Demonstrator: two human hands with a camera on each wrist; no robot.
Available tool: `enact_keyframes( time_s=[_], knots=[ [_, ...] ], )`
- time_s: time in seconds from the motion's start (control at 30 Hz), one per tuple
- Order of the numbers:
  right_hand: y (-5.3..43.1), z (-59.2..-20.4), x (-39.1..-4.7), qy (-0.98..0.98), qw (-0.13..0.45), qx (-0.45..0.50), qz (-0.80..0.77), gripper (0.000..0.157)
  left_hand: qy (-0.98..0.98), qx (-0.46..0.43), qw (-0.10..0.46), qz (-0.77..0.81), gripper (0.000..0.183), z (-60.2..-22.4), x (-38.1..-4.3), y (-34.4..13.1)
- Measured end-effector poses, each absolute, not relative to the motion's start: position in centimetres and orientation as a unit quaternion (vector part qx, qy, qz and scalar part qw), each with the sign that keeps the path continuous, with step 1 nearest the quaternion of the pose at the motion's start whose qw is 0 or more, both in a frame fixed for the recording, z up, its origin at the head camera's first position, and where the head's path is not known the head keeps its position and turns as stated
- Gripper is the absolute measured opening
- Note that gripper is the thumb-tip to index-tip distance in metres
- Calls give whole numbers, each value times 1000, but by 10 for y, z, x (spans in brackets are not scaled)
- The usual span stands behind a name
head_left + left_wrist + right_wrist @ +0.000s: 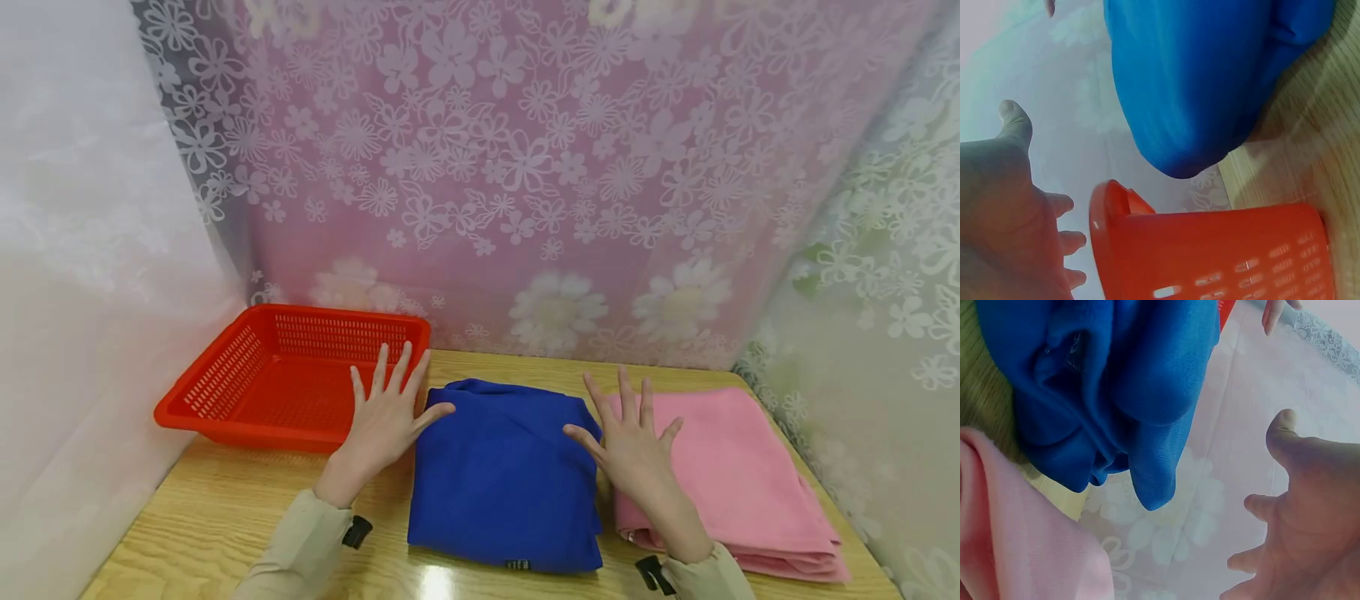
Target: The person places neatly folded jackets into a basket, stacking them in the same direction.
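Observation:
A folded blue cloth (pixel 510 483) with a small dark label at its front edge lies mid-table, between the two hands. My left hand (pixel 386 421) is spread wide, overlapping the right side of the red basket (pixel 300 400) in the head view and holding nothing. My right hand (pixel 633 446), also spread with straight fingers, hovers between the blue cloth and a folded pink cloth (pixel 738 475). In the left wrist view the blue cloth (pixel 1191 81) is beside the basket (pixel 1222 250), apart from the hand. The right wrist view shows the layered folds of the blue cloth (pixel 1122 381).
The wooden table (pixel 202 517) is enclosed by a pink floral curtain (pixel 487 167) at the back, a white sheet (pixel 97 275) on the left and a floral sheet (pixel 885 333) on the right. The basket stands at the back left, against the curtain.

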State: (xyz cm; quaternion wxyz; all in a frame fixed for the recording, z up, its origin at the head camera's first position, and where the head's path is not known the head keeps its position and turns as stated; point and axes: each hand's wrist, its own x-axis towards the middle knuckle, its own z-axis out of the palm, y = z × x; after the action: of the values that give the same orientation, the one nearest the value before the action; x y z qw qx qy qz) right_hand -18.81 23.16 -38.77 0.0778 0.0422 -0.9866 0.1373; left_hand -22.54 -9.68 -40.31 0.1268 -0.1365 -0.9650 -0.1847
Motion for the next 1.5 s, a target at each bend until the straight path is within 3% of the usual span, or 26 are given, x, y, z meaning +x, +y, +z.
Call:
enact_keyframes(
  time_s=[0.3, 0.67, 0.8, 1.1, 1.3, 1.5],
  knots=[
    [233, -387, -188, -971, 152, 72, 169, 72, -932, -167, 171, -274, 82, -395, -220, -84],
    [229, -408, -184, -943, 176, 92, 266, 67, -865, -236, 236, -374, 54, -415, -201, -60],
    [225, -420, -183, -938, 162, 91, 293, 72, -874, -238, 199, -375, 56, -431, -193, -55],
    [220, -441, -178, -950, 74, 78, 293, 81, -899, -189, 142, -368, 59, -456, -192, -59],
    [219, -447, -175, -952, 3, 52, 301, 84, -903, -137, 79, -400, 69, -469, -194, -64],
    [218, -451, -176, -943, -26, 20, 332, 88, -890, -102, 17, -444, 82, -478, -194, -67]
  ],
)
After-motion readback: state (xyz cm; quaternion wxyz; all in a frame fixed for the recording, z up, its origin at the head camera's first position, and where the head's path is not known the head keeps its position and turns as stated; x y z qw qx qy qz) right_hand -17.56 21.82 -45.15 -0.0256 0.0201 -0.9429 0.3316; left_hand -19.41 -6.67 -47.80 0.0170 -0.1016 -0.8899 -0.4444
